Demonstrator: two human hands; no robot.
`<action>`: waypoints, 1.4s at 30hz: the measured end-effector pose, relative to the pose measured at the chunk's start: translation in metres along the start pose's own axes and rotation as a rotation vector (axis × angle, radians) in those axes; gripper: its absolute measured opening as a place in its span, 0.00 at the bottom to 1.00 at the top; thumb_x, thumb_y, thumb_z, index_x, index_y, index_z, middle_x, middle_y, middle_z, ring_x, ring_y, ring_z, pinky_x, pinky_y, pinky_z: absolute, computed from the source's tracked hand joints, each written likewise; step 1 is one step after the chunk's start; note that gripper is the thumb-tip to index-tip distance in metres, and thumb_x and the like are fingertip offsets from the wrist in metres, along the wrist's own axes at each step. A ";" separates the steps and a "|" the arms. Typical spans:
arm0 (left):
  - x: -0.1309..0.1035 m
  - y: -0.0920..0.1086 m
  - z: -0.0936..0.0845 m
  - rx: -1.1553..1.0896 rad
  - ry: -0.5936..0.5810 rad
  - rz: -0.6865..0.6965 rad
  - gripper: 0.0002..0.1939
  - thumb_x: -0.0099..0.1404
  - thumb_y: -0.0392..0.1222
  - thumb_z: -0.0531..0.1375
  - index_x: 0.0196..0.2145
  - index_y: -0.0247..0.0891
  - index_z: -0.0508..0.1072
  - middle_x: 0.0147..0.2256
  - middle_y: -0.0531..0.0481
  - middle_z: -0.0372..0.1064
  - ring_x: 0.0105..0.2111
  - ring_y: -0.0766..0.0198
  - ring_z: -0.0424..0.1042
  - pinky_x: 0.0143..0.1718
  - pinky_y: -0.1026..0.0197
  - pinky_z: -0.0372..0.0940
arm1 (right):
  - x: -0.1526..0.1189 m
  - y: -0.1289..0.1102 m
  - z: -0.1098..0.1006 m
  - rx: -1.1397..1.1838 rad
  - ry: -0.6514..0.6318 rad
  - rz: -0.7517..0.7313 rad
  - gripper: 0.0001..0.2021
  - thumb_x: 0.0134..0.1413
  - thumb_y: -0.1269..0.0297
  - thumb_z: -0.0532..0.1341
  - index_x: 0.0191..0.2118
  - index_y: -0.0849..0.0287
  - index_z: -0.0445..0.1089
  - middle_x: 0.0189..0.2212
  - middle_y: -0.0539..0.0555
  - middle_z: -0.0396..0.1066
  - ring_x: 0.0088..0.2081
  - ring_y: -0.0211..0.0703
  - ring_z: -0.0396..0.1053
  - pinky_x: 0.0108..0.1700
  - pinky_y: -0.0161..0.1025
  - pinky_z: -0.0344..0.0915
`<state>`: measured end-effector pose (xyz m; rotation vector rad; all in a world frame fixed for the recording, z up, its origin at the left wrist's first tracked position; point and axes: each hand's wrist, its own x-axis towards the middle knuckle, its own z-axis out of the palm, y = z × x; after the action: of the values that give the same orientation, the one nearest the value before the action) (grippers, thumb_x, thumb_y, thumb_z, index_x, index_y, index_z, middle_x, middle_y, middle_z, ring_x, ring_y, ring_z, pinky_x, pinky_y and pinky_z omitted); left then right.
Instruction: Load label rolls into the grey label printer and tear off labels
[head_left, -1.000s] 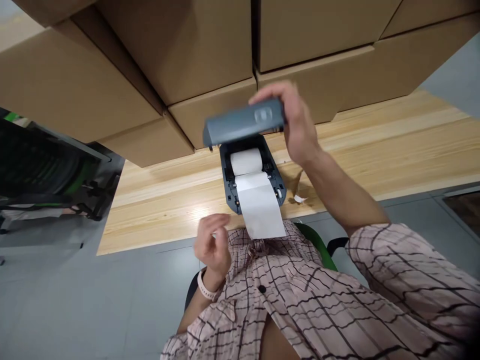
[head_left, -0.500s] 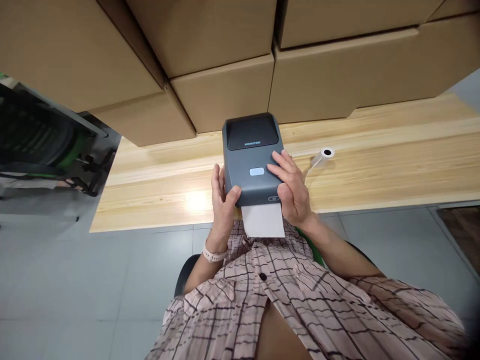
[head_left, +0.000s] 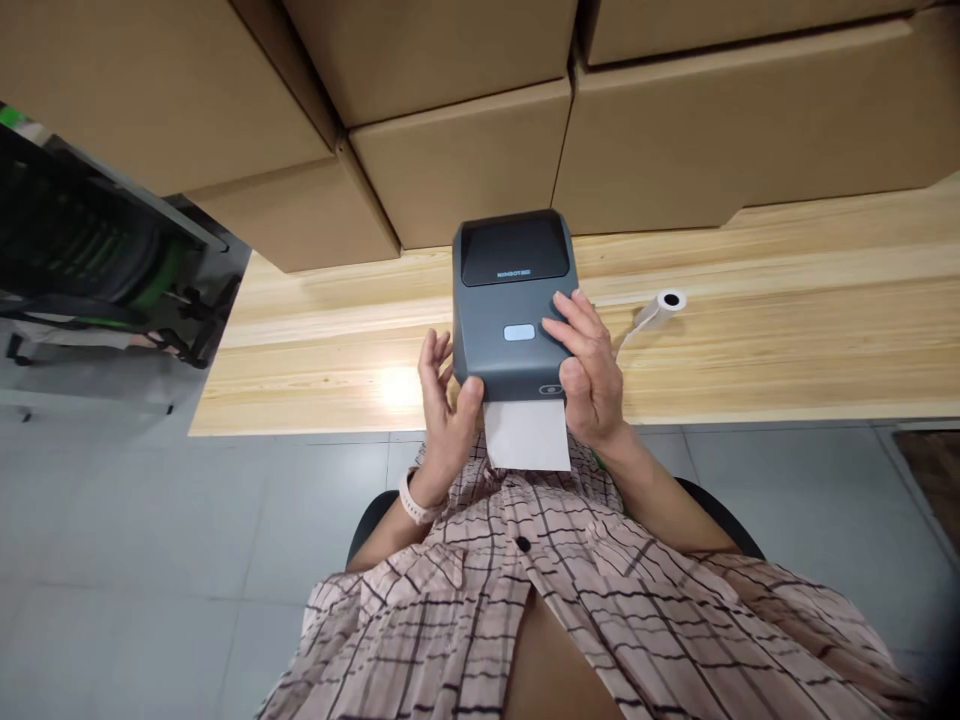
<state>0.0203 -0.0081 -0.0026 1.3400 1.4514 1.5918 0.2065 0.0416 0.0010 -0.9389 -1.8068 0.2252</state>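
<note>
A dark grey label printer [head_left: 514,358] stands at the table's front edge, with a black window in its top and a pale button. From its front slot a white paper label [head_left: 527,436] hangs out over the edge. My left hand [head_left: 448,410] is beside the printer's left front corner, fingers apart and off its side, thumb at the corner. My right hand [head_left: 591,375] grips the right front corner, with its fingers on the top and its thumb bent at the front. A white paper roll [head_left: 660,309] lies to the right, a thin strip trailing from it towards the printer.
Large cardboard boxes [head_left: 457,165] are stacked along the back of the wooden table [head_left: 322,370], close behind the printer. A dark chair [head_left: 90,240] stands on the tiled floor at the left. A dark mat [head_left: 934,480] lies on the floor at the right.
My left hand's fingers have come slightly away from the printer's side. The right hand keeps its hold on the corner. The view has shifted a little.
</note>
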 end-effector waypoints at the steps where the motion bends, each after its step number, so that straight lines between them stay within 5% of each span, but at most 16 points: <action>1: -0.012 0.001 -0.003 0.032 0.073 0.004 0.27 0.72 0.62 0.64 0.60 0.47 0.70 0.58 0.41 0.71 0.55 0.54 0.73 0.53 0.52 0.72 | 0.001 0.000 -0.001 0.003 -0.006 0.004 0.25 0.76 0.62 0.43 0.70 0.47 0.64 0.71 0.56 0.68 0.76 0.59 0.58 0.74 0.70 0.60; 3: -0.034 0.002 -0.009 0.054 0.118 -0.026 0.20 0.72 0.63 0.62 0.39 0.42 0.73 0.37 0.49 0.71 0.36 0.61 0.70 0.37 0.57 0.69 | 0.002 -0.002 -0.002 0.017 -0.010 0.013 0.25 0.76 0.62 0.44 0.71 0.47 0.63 0.71 0.56 0.68 0.76 0.57 0.58 0.75 0.68 0.59; 5: -0.048 0.004 -0.011 0.010 -0.062 -0.206 0.26 0.71 0.64 0.63 0.27 0.41 0.67 0.25 0.54 0.62 0.26 0.66 0.61 0.29 0.60 0.61 | 0.002 -0.003 -0.002 0.044 0.013 0.013 0.25 0.75 0.64 0.46 0.72 0.48 0.61 0.70 0.56 0.69 0.76 0.55 0.59 0.76 0.65 0.59; 9: -0.044 0.012 -0.008 -0.306 -0.362 -0.706 0.29 0.54 0.67 0.75 0.28 0.39 0.72 0.23 0.57 0.62 0.21 0.71 0.55 0.22 0.63 0.52 | 0.002 -0.006 0.001 0.028 0.037 0.033 0.23 0.75 0.65 0.47 0.70 0.51 0.60 0.68 0.60 0.71 0.76 0.55 0.59 0.74 0.66 0.61; 12: -0.034 0.020 -0.005 -0.512 -0.421 -0.836 0.28 0.48 0.63 0.79 0.27 0.38 0.75 0.21 0.58 0.61 0.19 0.75 0.49 0.20 0.64 0.46 | 0.005 -0.006 -0.001 -0.007 0.025 0.040 0.21 0.74 0.65 0.48 0.68 0.52 0.61 0.65 0.60 0.73 0.75 0.57 0.61 0.72 0.66 0.64; 17: -0.036 0.024 -0.011 -0.347 -0.403 -0.616 0.26 0.56 0.63 0.75 0.25 0.38 0.74 0.21 0.56 0.63 0.20 0.73 0.51 0.23 0.63 0.48 | 0.016 -0.005 -0.015 -0.158 -0.090 -0.095 0.19 0.75 0.66 0.50 0.60 0.49 0.73 0.64 0.53 0.75 0.70 0.55 0.65 0.70 0.60 0.64; 22: -0.032 0.017 -0.028 -0.156 -0.283 -0.394 0.27 0.67 0.61 0.69 0.22 0.39 0.70 0.20 0.56 0.60 0.23 0.68 0.58 0.27 0.63 0.56 | 0.032 -0.009 -0.027 -0.352 -0.239 -0.157 0.15 0.76 0.52 0.57 0.58 0.46 0.75 0.66 0.51 0.75 0.68 0.58 0.67 0.71 0.65 0.57; 25: -0.020 0.008 -0.033 -0.089 -0.062 -0.216 0.20 0.72 0.56 0.65 0.28 0.39 0.77 0.24 0.54 0.67 0.27 0.66 0.65 0.31 0.62 0.64 | 0.042 -0.008 -0.028 -0.368 -0.303 -0.223 0.17 0.73 0.43 0.59 0.54 0.45 0.76 0.65 0.52 0.76 0.71 0.62 0.65 0.76 0.69 0.47; 28: -0.011 -0.003 -0.030 0.001 0.105 0.047 0.11 0.75 0.50 0.64 0.48 0.43 0.81 0.43 0.47 0.78 0.42 0.60 0.77 0.44 0.58 0.72 | 0.035 -0.005 -0.026 -0.272 -0.288 -0.224 0.18 0.75 0.43 0.56 0.56 0.47 0.74 0.68 0.54 0.72 0.73 0.61 0.64 0.77 0.71 0.48; 31: -0.010 -0.014 -0.024 0.060 -0.009 0.165 0.28 0.76 0.49 0.63 0.71 0.49 0.67 0.69 0.41 0.66 0.69 0.50 0.67 0.67 0.47 0.67 | 0.006 -0.003 -0.021 -0.112 -0.146 -0.032 0.24 0.75 0.44 0.56 0.68 0.47 0.66 0.78 0.57 0.55 0.77 0.62 0.56 0.75 0.72 0.54; 33: -0.013 -0.021 -0.020 0.048 -0.153 0.098 0.34 0.78 0.49 0.61 0.76 0.51 0.57 0.76 0.42 0.55 0.75 0.48 0.58 0.71 0.46 0.64 | -0.018 -0.002 -0.017 0.039 -0.076 0.201 0.30 0.75 0.44 0.56 0.76 0.43 0.56 0.81 0.56 0.48 0.79 0.62 0.51 0.75 0.71 0.56; 36: -0.016 -0.029 -0.020 0.070 -0.201 0.115 0.34 0.80 0.50 0.57 0.78 0.53 0.54 0.78 0.43 0.52 0.77 0.47 0.54 0.73 0.44 0.62 | -0.043 -0.002 -0.013 0.240 -0.076 0.409 0.32 0.77 0.46 0.53 0.80 0.39 0.47 0.81 0.51 0.47 0.80 0.60 0.47 0.78 0.70 0.52; 42: 0.003 -0.018 -0.026 0.232 -0.132 0.401 0.31 0.81 0.53 0.51 0.77 0.45 0.59 0.74 0.44 0.62 0.80 0.46 0.47 0.77 0.39 0.55 | -0.025 -0.011 -0.035 0.299 -0.159 0.387 0.33 0.75 0.40 0.50 0.79 0.34 0.49 0.81 0.45 0.46 0.80 0.64 0.46 0.79 0.72 0.49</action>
<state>-0.0080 -0.0106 -0.0162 1.9317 1.3786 1.5679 0.2350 0.0072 0.0050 -1.0686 -1.6580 0.8101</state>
